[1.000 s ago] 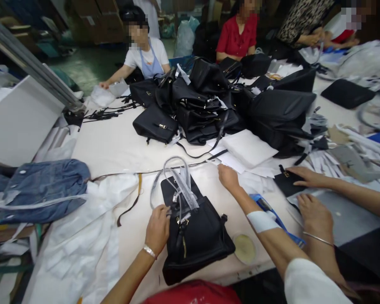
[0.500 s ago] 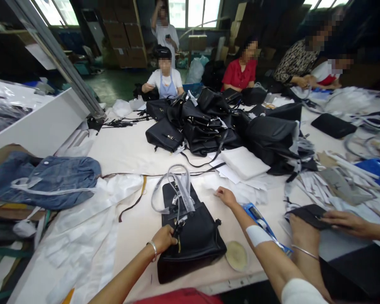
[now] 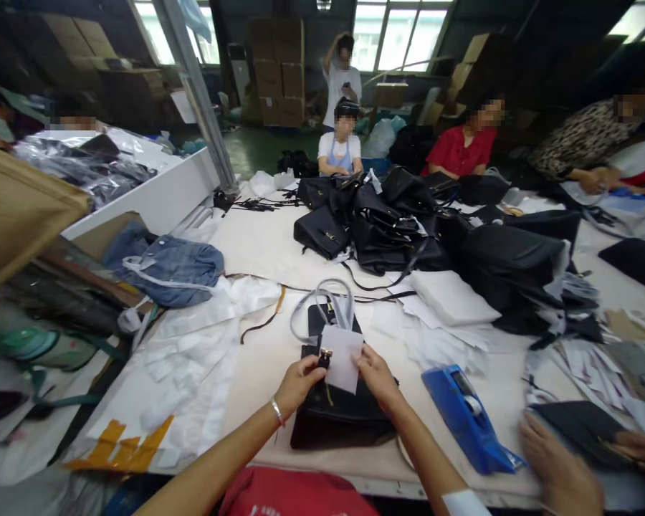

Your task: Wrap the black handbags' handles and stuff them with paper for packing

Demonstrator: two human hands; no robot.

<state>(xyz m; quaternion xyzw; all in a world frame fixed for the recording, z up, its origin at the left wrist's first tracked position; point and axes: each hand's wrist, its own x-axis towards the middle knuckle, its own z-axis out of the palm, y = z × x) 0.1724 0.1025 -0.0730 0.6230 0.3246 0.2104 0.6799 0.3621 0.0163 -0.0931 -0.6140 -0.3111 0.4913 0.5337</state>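
Observation:
A black handbag [image 3: 340, 410] with wrapped handles lies on the table right in front of me. My left hand [image 3: 298, 383] pinches the gold clasp on the bag's front flap. Just to its right, my right hand [image 3: 376, 374] holds a small white sheet of paper [image 3: 342, 357] against the same clasp. Both hands are closed, and the paper hides part of the flap.
A blue tape dispenser [image 3: 465, 416] sits to the right of the bag. Another person's hands [image 3: 562, 469] work on a black piece at the lower right. A heap of black bags [image 3: 398, 222], white paper sheets [image 3: 451, 297] and a denim garment [image 3: 166, 261] lie on the table; several people sit across it.
My right hand came back from the paper stack with a white sheet and brought it to the bag's clasp. My left hand shifted up to the clasp. My view lifted and turned left.

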